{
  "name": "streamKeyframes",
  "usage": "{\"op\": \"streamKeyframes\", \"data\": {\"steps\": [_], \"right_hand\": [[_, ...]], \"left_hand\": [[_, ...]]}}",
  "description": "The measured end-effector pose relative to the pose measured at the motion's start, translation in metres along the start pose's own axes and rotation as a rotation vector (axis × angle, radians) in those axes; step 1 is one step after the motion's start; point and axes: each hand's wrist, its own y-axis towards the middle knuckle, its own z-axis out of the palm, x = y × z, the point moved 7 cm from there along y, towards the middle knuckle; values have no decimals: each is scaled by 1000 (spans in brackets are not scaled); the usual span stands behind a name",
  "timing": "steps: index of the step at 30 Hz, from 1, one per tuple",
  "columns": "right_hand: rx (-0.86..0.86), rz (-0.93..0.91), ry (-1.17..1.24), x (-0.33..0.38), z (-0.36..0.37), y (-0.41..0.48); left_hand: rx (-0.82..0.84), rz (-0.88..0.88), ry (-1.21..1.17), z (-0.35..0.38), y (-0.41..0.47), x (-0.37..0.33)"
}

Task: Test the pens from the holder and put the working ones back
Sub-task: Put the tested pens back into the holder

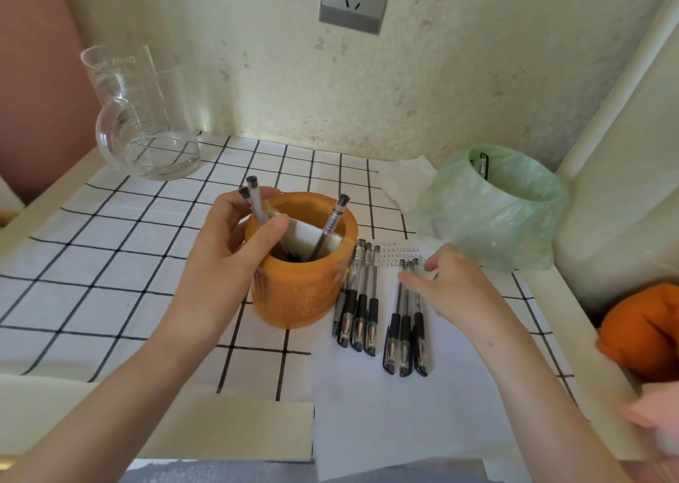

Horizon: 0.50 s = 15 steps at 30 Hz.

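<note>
Left hand (227,251) gripping pens (256,203), right hand (453,280) seemingly relaxed

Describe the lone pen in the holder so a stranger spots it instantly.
Find the orange holder mid-table on the checked cloth. One pen leans in its right side, dark cap up. Unlike the two pens in the left hand, nothing grips it.

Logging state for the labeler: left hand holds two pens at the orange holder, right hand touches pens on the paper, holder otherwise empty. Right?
Not empty: head view shows one more pen leaning inside the orange holder. The rest holds: left hand holds two pens at its rim, right hand touches loose pens on the paper.
</note>
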Motion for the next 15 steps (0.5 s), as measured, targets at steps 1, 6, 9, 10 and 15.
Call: {"op": "streamKeyframes", "data": {"steps": [1, 6, 9, 10, 15], "right_hand": [[-12, -21, 12, 1, -1, 0], [40, -68, -48, 9, 11, -5], [32, -89, -100, 14, 17, -5], [23, -87, -128, 15, 18, -5], [-55, -81, -219, 23, 18, -6]], "left_hand": [[2, -4, -2, 0, 0, 0], [16, -20, 17, 1, 0, 1], [29, -29, 18, 1, -1, 2], [36, -31, 16, 2, -2, 2], [63, -30, -2, 6, -6, -2]]}}
